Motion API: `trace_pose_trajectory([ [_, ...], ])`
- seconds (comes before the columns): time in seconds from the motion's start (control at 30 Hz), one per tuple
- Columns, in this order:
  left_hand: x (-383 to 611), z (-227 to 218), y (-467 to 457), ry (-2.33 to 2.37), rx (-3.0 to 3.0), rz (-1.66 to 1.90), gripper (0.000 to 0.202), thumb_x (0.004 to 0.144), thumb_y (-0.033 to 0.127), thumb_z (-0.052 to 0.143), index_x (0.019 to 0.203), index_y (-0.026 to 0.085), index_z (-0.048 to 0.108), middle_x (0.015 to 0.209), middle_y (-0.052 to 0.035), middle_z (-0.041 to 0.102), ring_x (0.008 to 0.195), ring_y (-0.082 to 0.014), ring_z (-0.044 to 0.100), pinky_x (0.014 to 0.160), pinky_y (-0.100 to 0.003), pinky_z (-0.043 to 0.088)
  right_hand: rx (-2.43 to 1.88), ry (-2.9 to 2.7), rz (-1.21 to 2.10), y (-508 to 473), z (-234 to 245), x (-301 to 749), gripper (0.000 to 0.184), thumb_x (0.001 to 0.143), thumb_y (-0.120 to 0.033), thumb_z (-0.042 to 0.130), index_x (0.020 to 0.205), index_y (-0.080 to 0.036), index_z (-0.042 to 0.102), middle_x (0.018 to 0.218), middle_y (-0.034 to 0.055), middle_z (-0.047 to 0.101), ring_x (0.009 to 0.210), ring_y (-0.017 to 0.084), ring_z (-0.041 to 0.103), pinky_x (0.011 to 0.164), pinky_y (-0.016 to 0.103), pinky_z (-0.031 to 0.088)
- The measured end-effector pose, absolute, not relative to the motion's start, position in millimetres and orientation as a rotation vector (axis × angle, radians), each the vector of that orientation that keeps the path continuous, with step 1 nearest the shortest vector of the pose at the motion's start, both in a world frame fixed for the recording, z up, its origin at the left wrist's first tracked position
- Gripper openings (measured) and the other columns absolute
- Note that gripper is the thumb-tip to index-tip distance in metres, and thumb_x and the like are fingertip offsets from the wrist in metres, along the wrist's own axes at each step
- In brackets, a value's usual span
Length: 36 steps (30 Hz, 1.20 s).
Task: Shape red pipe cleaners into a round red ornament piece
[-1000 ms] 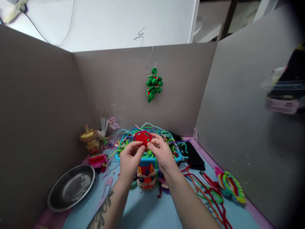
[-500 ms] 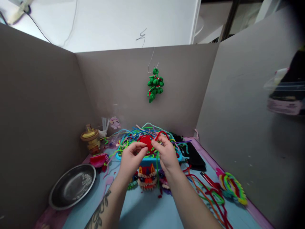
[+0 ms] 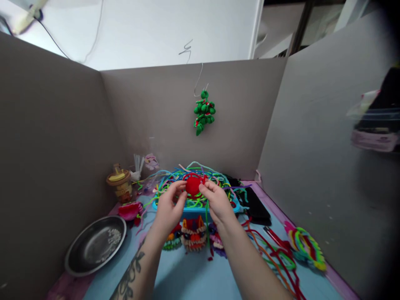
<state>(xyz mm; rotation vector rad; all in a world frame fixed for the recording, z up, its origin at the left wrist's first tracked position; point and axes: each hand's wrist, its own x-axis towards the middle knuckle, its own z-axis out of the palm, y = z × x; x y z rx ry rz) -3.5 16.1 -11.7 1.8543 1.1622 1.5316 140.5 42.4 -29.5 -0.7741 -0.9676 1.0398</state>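
Observation:
Both my hands hold a small red pipe-cleaner piece (image 3: 193,184) up over the table. My left hand (image 3: 168,207) pinches its left side with thumb and fingers closed. My right hand (image 3: 216,201) pinches its right side, where a red loop arches over the top. Behind the piece sits a blue tray (image 3: 233,207) heaped with many-coloured pipe cleaners. Under my hands, on the light blue table, stands a finished red, orange and cream pipe-cleaner figure (image 3: 193,233).
A metal bowl (image 3: 95,244) lies at the front left, a yellow-lidded jar (image 3: 118,182) behind it. A green pipe-cleaner ornament (image 3: 203,112) hangs from a hook on the back cardboard wall. Loose red, orange and green pipe cleaners (image 3: 271,250) and a black case (image 3: 254,204) lie right.
The red piece has been turned and worked between my fingers; a loose red loop that stuck up on the right half a second ago now lies closer over the piece.

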Motion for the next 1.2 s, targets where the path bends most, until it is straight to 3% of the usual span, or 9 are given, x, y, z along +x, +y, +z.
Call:
trace_pose_trajectory([
  [0.13, 3.9, -18.6, 13.1, 1.343, 1.881, 1.701, 0.015, 0.080, 0.025, 0.057, 0.093, 0.019, 0.061, 0.081, -0.0038, 0.067, 0.066, -0.0147, 0.061, 0.063, -0.025, 0.047, -0.719, -0.818, 1.203, 42.2, -28.0, 134.8, 0.029, 0.055, -0.044, 0.075, 0.060, -0.020, 0.059, 0.059, -0.0034, 0.058, 0.056, 0.012, 0.048, 0.059, 0.025, 0.037],
  [0.23, 11.8, -25.7, 9.4, 1.311, 1.956, 1.654, 0.030, 0.079, 0.024, 0.058, 0.109, 0.023, 0.058, 0.092, -0.0042, 0.069, 0.072, -0.0159, 0.064, 0.068, -0.027, 0.049, -0.699, -0.770, 1.255, 40.4, -27.8, 130.9, 0.030, 0.053, -0.044, 0.076, 0.065, -0.020, 0.061, 0.060, -0.0035, 0.058, 0.050, 0.010, 0.042, 0.052, 0.025, 0.033],
  [0.33, 15.8, -29.8, 7.2, 1.271, 2.034, 1.656, 0.036, 0.080, 0.022, 0.057, 0.116, 0.026, 0.058, 0.103, -0.0050, 0.069, 0.082, -0.0184, 0.066, 0.077, -0.030, 0.050, -0.677, -0.753, 1.287, 37.4, -27.9, 126.8, 0.029, 0.053, -0.042, 0.076, 0.062, -0.020, 0.059, 0.060, -0.0031, 0.058, 0.052, 0.011, 0.044, 0.053, 0.025, 0.033],
  [0.43, 14.7, -30.1, 7.6, 1.232, 2.058, 1.709, 0.028, 0.080, 0.022, 0.057, 0.108, 0.026, 0.065, 0.103, -0.0044, 0.070, 0.088, -0.0200, 0.065, 0.081, -0.032, 0.050, -0.672, -0.750, 1.297, 33.6, -27.0, 122.5, 0.028, 0.053, -0.039, 0.077, 0.057, -0.019, 0.057, 0.058, -0.0032, 0.057, 0.053, 0.011, 0.045, 0.054, 0.025, 0.034],
  [0.6, 10.3, -26.4, 9.4, 1.257, 1.979, 1.826, 0.021, 0.078, 0.022, 0.061, 0.096, 0.025, 0.070, 0.091, -0.0034, 0.073, 0.077, -0.0184, 0.067, 0.076, -0.031, 0.052, -0.688, -0.791, 1.265, 28.5, -24.8, 116.9, 0.029, 0.056, -0.036, 0.076, 0.050, -0.018, 0.054, 0.056, -0.0039, 0.054, 0.056, 0.011, 0.045, 0.059, 0.025, 0.036],
  [0.77, 10.1, -20.6, 7.0, 1.267, 1.885, 1.842, 0.016, 0.073, 0.023, 0.066, 0.087, 0.025, 0.073, 0.080, -0.0025, 0.074, 0.067, -0.0172, 0.066, 0.067, -0.028, 0.052, -0.641, -0.779, 1.315, 27.2, -24.5, 115.0, 0.019, 0.059, -0.035, 0.073, 0.064, -0.019, 0.064, 0.066, -0.0010, 0.061, 0.062, 0.013, 0.051, 0.061, 0.025, 0.039],
  [1.2, 9.1, -20.2, 9.9, 1.222, 1.725, 1.719, 0.017, 0.072, 0.026, 0.066, 0.087, 0.020, 0.072, 0.078, -0.0031, 0.072, 0.061, -0.0139, 0.061, 0.061, -0.025, 0.049, -0.664, -0.847, 1.252, 30.1, -28.0, 115.5, 0.021, 0.061, -0.036, 0.072, 0.063, -0.018, 0.062, 0.060, -0.0032, 0.057, 0.060, 0.012, 0.049, 0.066, 0.026, 0.039],
])
